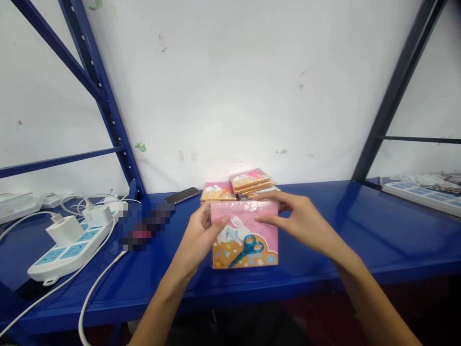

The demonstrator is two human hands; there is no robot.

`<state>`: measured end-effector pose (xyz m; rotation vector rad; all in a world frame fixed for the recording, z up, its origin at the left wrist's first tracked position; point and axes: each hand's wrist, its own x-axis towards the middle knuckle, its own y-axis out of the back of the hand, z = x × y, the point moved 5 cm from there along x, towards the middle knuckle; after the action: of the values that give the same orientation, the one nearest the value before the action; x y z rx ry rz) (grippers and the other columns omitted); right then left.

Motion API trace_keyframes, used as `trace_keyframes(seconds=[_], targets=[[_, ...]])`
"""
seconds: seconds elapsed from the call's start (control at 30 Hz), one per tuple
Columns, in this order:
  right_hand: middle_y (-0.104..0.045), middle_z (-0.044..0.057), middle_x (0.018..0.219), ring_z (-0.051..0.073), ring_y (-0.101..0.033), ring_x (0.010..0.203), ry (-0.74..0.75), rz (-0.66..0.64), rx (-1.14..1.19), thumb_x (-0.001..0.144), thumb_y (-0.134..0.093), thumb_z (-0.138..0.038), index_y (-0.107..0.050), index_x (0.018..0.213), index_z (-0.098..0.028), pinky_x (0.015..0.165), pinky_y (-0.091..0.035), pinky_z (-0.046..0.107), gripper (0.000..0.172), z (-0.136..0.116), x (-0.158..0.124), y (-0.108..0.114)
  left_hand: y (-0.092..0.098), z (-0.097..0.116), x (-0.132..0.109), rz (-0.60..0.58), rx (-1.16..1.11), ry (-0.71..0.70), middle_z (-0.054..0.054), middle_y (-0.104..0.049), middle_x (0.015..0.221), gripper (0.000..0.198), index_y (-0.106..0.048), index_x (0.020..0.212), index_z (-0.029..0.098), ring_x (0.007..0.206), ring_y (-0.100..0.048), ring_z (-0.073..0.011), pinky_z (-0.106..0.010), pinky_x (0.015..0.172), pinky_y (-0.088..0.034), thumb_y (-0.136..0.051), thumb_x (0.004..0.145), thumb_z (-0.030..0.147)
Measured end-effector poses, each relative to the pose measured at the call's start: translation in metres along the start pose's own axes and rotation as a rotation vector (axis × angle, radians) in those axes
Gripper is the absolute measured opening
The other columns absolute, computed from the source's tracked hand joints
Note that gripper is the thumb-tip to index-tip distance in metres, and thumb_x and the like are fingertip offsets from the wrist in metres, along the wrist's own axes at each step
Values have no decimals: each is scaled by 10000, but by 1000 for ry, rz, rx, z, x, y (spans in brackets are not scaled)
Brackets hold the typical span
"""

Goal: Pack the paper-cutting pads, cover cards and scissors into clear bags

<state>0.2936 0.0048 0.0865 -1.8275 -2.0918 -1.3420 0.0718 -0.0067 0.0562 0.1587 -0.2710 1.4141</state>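
Observation:
A pink and orange packet [236, 245] in clear plastic, with a white rabbit and blue scissors on its front, is held upright above the table's front part. My left hand [203, 233] grips its upper left side, thumb on the front. My right hand [297, 218] pinches its upper right part, thumb on the front and fingers at the top edge. Behind it, similar packets lie in a stack [252, 180], beside another packet [217, 191] to the left.
On the blue table [360, 230], a dark phone [182, 195] lies near the wall. A white power strip [77, 245] with chargers and cables is at the left, next to a pixelated object [147, 228]. Blue posts [104, 96] rise at the left; another strip [421, 196] is far right.

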Motion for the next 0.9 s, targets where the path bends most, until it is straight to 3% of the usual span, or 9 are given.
trace_keyframes(seconds=[0.1, 0.2, 0.3, 0.37, 0.53, 0.67, 0.9], targets=[[-784, 37, 1144, 238, -725, 885, -71, -134, 84, 877, -761, -483, -753, 1145, -268, 744, -570, 359, 344, 26, 11, -12, 4, -14, 4, -24, 122, 72, -134, -754, 1126, 430, -625, 1226, 169, 972, -736, -290, -413, 879, -571, -683, 892, 433], [-796, 52, 1008, 234, -718, 856, -66, -253, -89, 971, -639, -401, -768, 1031, -221, 756, -546, 358, 230, 52, 9, -30, 13, -31, 7, 73, 640, 65, -176, -745, 1075, 332, -683, 1119, 159, 1053, -702, -376, -526, 943, -525, -664, 873, 382], [-794, 78, 1041, 269, -703, 988, -4, -288, -276, 1005, -565, -290, -779, 1016, -212, 888, -519, 397, 228, 66, -1, -43, 12, -41, 7, 193, 915, -3, -269, -620, 1324, 430, -645, 1263, 124, 1312, -528, -458, -637, 1081, -372, -640, 862, 281], [-787, 83, 1078, 275, -683, 1052, 55, -266, -371, 1010, -551, -256, -777, 1047, -215, 946, -501, 401, 232, 68, -6, -46, 2, -46, 6, 145, 1011, -63, -257, -540, 1445, 488, -579, 1389, 136, 1403, -455, -416, -592, 1126, -357, -574, 928, 295], [-782, 76, 1074, 260, -688, 1038, 77, -180, -482, 994, -581, -215, -765, 1049, -205, 940, -513, 385, 192, 68, -9, -43, -19, -59, 5, -75, 1229, -117, -188, -512, 1543, 569, -457, 1539, 132, 1485, -395, -341, -514, 1195, -339, -529, 993, 279], [-783, 54, 1054, 245, -695, 1022, 62, -157, -476, 977, -589, -185, -759, 1020, -217, 928, -511, 365, 178, 68, -12, -41, -21, -62, 8, -119, 1270, -139, -170, -621, 1427, 480, -541, 1477, 117, 1368, -527, -306, -496, 1192, -344, -501, 1025, 274], [-775, 54, 1016, 243, -683, 998, 53, -165, -492, 889, -551, -95, -749, 984, -205, 909, -501, 356, 245, 64, -14, -40, -24, -58, 9, -147, 1274, -158, -137, -690, 1224, 341, -751, 1204, 144, 1131, -635, -294, -448, 1017, -491, -489, 1033, 278]])
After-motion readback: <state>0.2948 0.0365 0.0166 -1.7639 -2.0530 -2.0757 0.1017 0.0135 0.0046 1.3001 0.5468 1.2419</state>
